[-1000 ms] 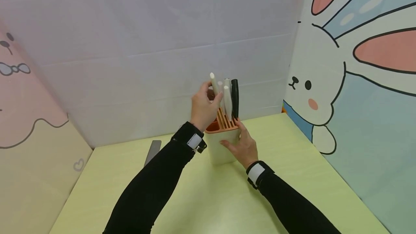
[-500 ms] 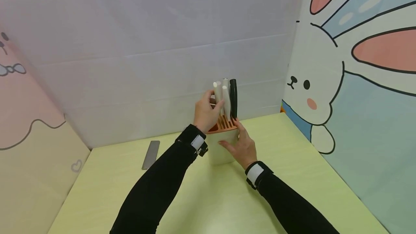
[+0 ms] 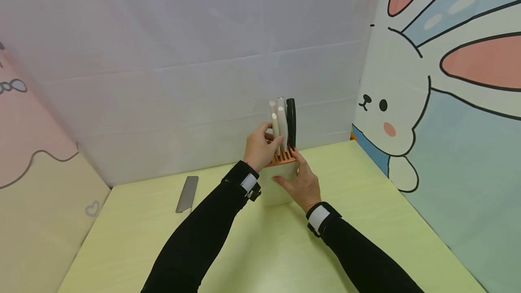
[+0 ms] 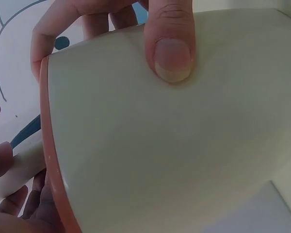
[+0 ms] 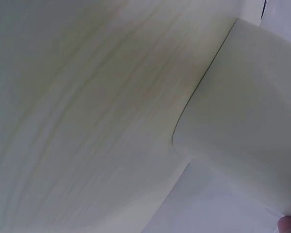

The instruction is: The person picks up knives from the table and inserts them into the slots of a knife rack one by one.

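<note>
The off-white knife block (image 3: 274, 189) with an orange slotted top stands upright on the table. My left hand (image 3: 259, 147), above its left side, pinches the white handle of a knife (image 3: 275, 123) standing in the slots; the blade is hidden inside. In the left wrist view the left fingers (image 4: 34, 206) grip that handle beside the orange rim. My right hand (image 3: 303, 185) grips the block's right side, thumb across the front. More white-handled knives and a black-handled knife (image 3: 291, 121) stand in the block. In the right wrist view a fingertip (image 5: 288, 224) touches the block (image 5: 247, 111).
A knife with a broad grey blade (image 3: 187, 194) lies on the pale yellow table (image 3: 252, 257) at the left, its handle partly behind the left sleeve. A white wall sheet (image 3: 163, 103) stands behind, and a rabbit-patterned panel (image 3: 468, 148) on the right.
The left hand has moved down and slightly right, lowering the white-handled knife deeper into the block. The right hand stays on the block. More of the grey-bladed knife shows.
</note>
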The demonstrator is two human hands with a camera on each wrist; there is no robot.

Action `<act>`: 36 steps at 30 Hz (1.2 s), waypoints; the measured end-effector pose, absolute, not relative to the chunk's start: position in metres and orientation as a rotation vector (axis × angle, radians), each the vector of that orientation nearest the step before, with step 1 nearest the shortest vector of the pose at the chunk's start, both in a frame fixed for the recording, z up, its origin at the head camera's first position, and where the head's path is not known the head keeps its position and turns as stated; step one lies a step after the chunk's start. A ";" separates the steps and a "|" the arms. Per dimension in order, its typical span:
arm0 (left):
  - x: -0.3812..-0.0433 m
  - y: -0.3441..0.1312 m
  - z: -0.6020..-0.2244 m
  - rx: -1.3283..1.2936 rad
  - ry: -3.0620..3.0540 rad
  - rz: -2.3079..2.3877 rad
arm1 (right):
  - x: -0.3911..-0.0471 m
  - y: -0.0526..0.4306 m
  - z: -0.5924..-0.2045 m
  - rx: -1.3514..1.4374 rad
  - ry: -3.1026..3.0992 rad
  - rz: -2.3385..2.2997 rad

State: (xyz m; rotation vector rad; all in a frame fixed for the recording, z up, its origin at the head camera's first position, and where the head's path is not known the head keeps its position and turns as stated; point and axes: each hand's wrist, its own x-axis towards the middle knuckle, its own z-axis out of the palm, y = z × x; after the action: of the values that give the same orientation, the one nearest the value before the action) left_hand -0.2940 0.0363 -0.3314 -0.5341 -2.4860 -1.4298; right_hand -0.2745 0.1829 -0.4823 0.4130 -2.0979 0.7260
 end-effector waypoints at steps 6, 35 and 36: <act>-0.294 0.034 -0.337 -0.510 -2.501 -1.371 | -0.273 0.182 -0.480 0.414 -2.095 0.725; -0.274 -0.006 -0.340 -0.523 -2.452 -1.467 | -0.270 0.182 -0.480 0.414 -2.095 0.767; -0.272 -0.013 -0.343 -0.521 -2.444 -1.461 | -0.270 0.182 -0.480 0.410 -2.098 0.773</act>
State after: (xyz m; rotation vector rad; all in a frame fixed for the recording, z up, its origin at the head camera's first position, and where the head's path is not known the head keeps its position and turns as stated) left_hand -0.2722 -0.0130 -0.3426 -0.5207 -2.4438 -1.4614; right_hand -0.2699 0.1825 -0.4804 0.4104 -2.0983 0.7728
